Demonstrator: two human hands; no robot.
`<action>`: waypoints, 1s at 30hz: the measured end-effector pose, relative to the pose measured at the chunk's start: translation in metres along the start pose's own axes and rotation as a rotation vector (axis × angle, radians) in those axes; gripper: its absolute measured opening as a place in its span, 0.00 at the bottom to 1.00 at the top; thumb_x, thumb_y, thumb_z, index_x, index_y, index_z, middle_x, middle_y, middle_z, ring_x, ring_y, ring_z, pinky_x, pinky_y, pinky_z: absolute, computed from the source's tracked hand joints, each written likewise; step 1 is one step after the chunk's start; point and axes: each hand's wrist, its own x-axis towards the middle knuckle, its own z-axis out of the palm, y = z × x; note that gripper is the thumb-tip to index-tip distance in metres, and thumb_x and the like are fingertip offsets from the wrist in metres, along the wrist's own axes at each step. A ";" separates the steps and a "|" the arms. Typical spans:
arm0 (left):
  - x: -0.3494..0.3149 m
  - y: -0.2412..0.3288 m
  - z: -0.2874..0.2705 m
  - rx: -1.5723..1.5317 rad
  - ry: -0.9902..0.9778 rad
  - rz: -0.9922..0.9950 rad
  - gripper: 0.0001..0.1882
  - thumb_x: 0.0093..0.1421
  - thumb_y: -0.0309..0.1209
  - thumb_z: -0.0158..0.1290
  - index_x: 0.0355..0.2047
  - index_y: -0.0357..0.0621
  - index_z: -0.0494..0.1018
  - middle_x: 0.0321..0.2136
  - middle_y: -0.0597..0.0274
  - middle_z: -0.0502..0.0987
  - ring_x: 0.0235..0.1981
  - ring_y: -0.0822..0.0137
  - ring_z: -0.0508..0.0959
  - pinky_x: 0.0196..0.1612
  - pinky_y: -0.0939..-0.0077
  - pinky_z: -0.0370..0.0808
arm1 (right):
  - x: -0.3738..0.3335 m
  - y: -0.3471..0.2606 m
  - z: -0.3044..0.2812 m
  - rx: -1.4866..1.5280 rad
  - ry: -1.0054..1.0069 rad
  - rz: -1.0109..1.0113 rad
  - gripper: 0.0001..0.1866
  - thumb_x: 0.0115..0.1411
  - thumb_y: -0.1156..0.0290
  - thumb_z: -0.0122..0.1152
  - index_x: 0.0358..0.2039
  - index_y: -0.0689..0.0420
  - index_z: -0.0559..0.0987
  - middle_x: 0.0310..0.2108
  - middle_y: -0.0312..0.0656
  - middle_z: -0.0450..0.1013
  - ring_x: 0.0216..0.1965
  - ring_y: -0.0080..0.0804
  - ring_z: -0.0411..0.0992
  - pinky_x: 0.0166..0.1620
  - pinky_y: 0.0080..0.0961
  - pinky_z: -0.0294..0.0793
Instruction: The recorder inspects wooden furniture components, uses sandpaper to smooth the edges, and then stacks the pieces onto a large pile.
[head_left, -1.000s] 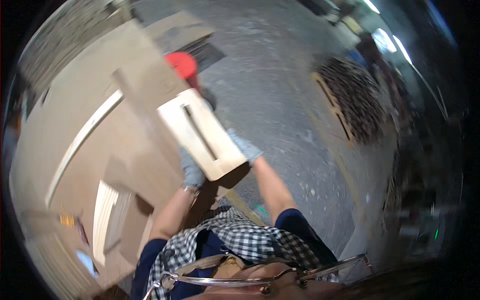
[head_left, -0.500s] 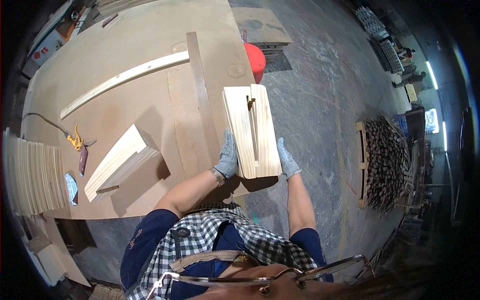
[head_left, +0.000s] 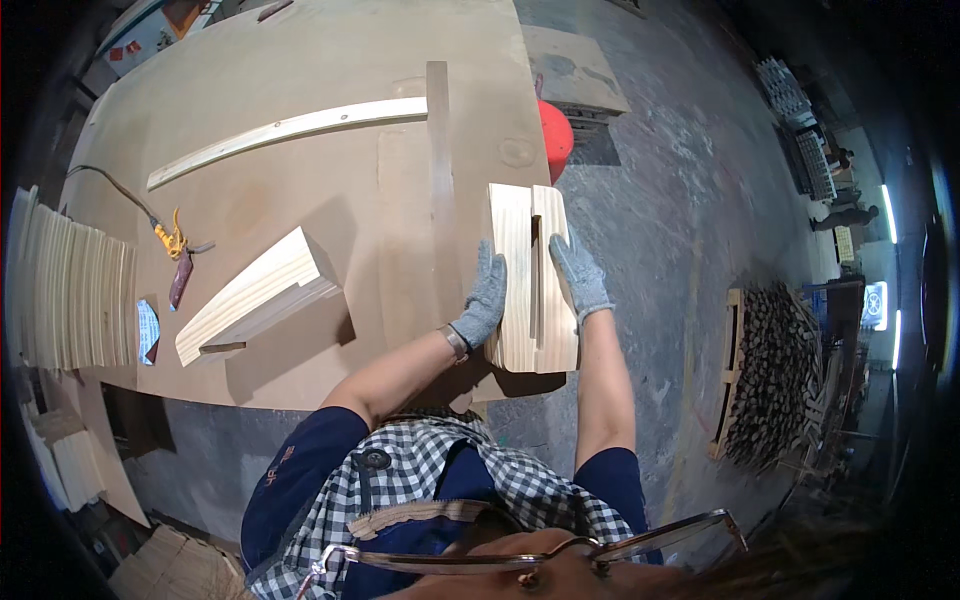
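Observation:
Two blocks of pale, shaped wooden boards (head_left: pixel 513 325) stand side by side at the table's right edge, a narrow dark gap running between them. My left hand (head_left: pixel 485 300), in a grey knit glove, presses its fingers against their left side. On the right side lies my right hand (head_left: pixel 582 272), gloved alike, its fingers over the top edge of the right-hand block. Together the hands hold the boards from both sides. Another stack of curved wooden boards (head_left: pixel 265 295) rests on the table to the left, touched by neither hand.
On the brown table (head_left: pixel 300 190) a pale wooden strip (head_left: pixel 290 130) meets a grey-brown bar (head_left: pixel 438 150). A yellow-and-maroon air gun (head_left: pixel 178 255) with a hose lies left, near stacked boards (head_left: pixel 80 290). Beyond the right edge are a red round object (head_left: pixel 556 140) and a loaded pallet (head_left: pixel 770 375).
The two wooden blocks have straightened, and the gap between them looks more even. My right hand has moved up and inward over the right block. The whole view has shifted.

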 end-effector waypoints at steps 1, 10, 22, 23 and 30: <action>0.004 -0.011 0.002 0.051 0.007 0.038 0.32 0.63 0.47 0.29 0.58 0.35 0.41 0.58 0.49 0.44 0.59 0.59 0.45 0.60 0.73 0.42 | 0.000 -0.002 0.002 -0.111 0.005 -0.079 0.34 0.54 0.45 0.43 0.56 0.53 0.59 0.50 0.53 0.64 0.52 0.50 0.61 0.53 0.35 0.59; -0.008 0.014 0.003 0.189 -0.048 0.052 0.36 0.62 0.49 0.30 0.59 0.34 0.34 0.61 0.47 0.35 0.63 0.59 0.37 0.62 0.74 0.37 | -0.019 -0.020 -0.008 0.000 0.096 0.110 0.34 0.56 0.45 0.42 0.51 0.63 0.65 0.50 0.54 0.64 0.52 0.49 0.61 0.54 0.34 0.58; -0.108 0.114 -0.149 0.520 -0.250 0.442 0.30 0.59 0.46 0.41 0.56 0.40 0.55 0.55 0.47 0.58 0.57 0.53 0.58 0.59 0.66 0.52 | -0.025 -0.018 -0.012 0.194 0.506 -0.189 0.29 0.60 0.58 0.46 0.54 0.66 0.59 0.55 0.48 0.58 0.55 0.36 0.58 0.57 0.27 0.54; -0.122 0.123 -0.175 0.506 -0.248 0.478 0.27 0.58 0.44 0.42 0.54 0.40 0.60 0.52 0.47 0.62 0.54 0.52 0.61 0.58 0.64 0.54 | -0.041 -0.040 -0.002 0.259 0.514 -0.220 0.28 0.60 0.59 0.45 0.54 0.66 0.59 0.55 0.49 0.59 0.55 0.37 0.59 0.57 0.27 0.55; -0.212 0.193 -0.329 1.052 0.135 0.711 0.15 0.53 0.31 0.49 0.40 0.38 0.70 0.43 0.50 0.70 0.50 0.51 0.67 0.56 0.55 0.57 | -0.113 -0.092 0.124 0.095 0.111 -0.358 0.16 0.59 0.64 0.47 0.45 0.60 0.71 0.43 0.45 0.71 0.44 0.34 0.69 0.48 0.26 0.66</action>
